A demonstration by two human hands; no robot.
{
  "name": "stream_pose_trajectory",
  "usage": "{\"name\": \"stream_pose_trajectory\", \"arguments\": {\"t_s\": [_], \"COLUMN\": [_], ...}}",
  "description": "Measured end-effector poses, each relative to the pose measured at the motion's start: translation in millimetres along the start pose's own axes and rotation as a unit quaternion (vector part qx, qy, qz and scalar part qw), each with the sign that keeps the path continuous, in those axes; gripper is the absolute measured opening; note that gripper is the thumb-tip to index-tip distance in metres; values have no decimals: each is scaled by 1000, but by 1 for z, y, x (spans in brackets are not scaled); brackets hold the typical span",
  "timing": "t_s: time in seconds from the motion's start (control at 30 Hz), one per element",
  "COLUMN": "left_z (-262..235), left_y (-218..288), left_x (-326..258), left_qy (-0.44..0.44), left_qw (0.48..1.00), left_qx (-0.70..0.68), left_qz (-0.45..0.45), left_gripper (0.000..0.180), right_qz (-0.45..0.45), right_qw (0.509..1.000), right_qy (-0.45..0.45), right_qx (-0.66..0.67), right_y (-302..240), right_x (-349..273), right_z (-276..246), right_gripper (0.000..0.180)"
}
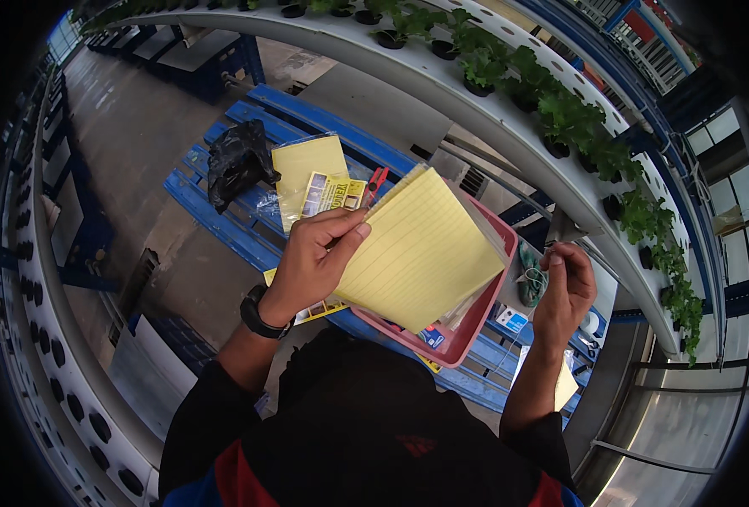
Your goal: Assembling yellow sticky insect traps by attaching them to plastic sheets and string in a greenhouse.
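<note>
My left hand (319, 260) pinches the edge of a yellow lined sheet (429, 249), with what look like further sheets behind it. The sheet is tilted above a pink tray (467, 346), hiding much of it. Raised to the right of the tray, my right hand (567, 287) has its thumb and fingers pressed together; whether anything is between them is too small to tell. A red-handled tool (375, 182) lies just beyond the left hand. Beside it are a printed yellow packet (334, 194) and another yellow sheet (294, 169) in clear wrapping.
Everything rests on a blue slatted bench (243, 241). A crumpled black plastic bag (241, 160) lies at its far left. Green twine (530, 275), a small blue-and-white box (510, 318) and scissors (590, 340) are on the right. A white planting channel (510, 110) with leafy plants curves around behind.
</note>
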State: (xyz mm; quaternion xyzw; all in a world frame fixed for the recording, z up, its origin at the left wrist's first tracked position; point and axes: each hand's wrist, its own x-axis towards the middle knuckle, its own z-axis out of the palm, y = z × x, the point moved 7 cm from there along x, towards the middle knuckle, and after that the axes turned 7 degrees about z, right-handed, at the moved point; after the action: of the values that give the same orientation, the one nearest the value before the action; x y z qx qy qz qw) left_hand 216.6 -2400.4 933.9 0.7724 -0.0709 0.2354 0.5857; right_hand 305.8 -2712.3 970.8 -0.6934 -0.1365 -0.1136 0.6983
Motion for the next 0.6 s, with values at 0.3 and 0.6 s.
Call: {"name": "stream_pose_trajectory", "arguments": {"t_s": [0.3, 0.6], "left_z": [35, 49], "left_y": [47, 61], "left_x": [27, 33], "left_qy": [-74, -125], "left_qw": [993, 982], "left_qx": [29, 59], "left_qz": [92, 127], "left_gripper": [21, 21], "right_qz": [-92, 18], "right_qw": [991, 985], "right_qy": [-40, -166], "right_qx": [-83, -38], "right_y": [-35, -34], "right_x": [20, 27], "right_z": [49, 55], "right_gripper": [21, 23]}}
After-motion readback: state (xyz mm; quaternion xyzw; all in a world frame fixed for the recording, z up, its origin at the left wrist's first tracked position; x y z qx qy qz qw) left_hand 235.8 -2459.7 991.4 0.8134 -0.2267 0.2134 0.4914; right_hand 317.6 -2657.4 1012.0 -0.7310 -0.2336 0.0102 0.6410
